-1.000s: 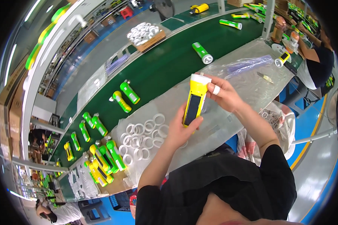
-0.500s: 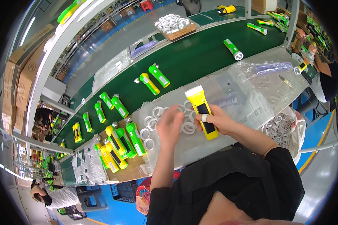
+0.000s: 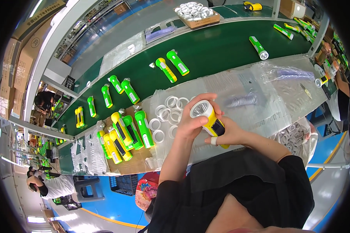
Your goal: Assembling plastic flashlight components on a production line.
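The yellow flashlight (image 3: 211, 120) is tilted, its white-rimmed head and shiny reflector turned up toward the camera, its tail pointing lower right; a dark panel lies along the body. The left hand (image 3: 189, 120) grips its head; the right hand (image 3: 232, 131), its body.
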Demonstrator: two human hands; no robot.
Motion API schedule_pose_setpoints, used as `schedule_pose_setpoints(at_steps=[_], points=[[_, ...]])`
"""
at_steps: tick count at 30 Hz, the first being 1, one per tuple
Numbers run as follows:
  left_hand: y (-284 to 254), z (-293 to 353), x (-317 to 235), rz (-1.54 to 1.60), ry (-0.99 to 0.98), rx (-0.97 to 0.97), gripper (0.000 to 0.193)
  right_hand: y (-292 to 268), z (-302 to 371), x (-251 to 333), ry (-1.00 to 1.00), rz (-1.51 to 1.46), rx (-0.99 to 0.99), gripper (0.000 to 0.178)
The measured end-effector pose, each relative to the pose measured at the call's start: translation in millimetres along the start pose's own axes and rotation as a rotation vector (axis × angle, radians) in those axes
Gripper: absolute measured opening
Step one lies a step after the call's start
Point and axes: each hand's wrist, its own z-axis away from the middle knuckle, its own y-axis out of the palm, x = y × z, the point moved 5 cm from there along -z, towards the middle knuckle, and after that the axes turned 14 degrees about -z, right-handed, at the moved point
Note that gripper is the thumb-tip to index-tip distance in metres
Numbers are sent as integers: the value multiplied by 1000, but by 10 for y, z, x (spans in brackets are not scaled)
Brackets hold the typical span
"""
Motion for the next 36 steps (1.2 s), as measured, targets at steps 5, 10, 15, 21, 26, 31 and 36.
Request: schedule_pose_setpoints(at_steps=[5,10,15,21,26,31,36], points=[[169,16,-3,-69,42,80,44,-89,23,-19,32,91,41,46],[305,2,-61,-288,118,-88,30,-125,59,87,-554,148,-108,48],[394,18,-40,-592,222,-333,33,-310,-110,-21,-718,455,-258,53],[420,-29,-166,-372,195,-68,47,-397,-117,-38,-621,419,-353,64],[362,23,-107,-374,22,-75,35,-322,-68,-19,-635,364,-286,62],[360,57,-92,-374,55,-87,30,-262,-42,-6,-676,362,-282,57],[357,104,-80,-356,61,-119,31,-261,-63,-69,-659,325,-261,59]])
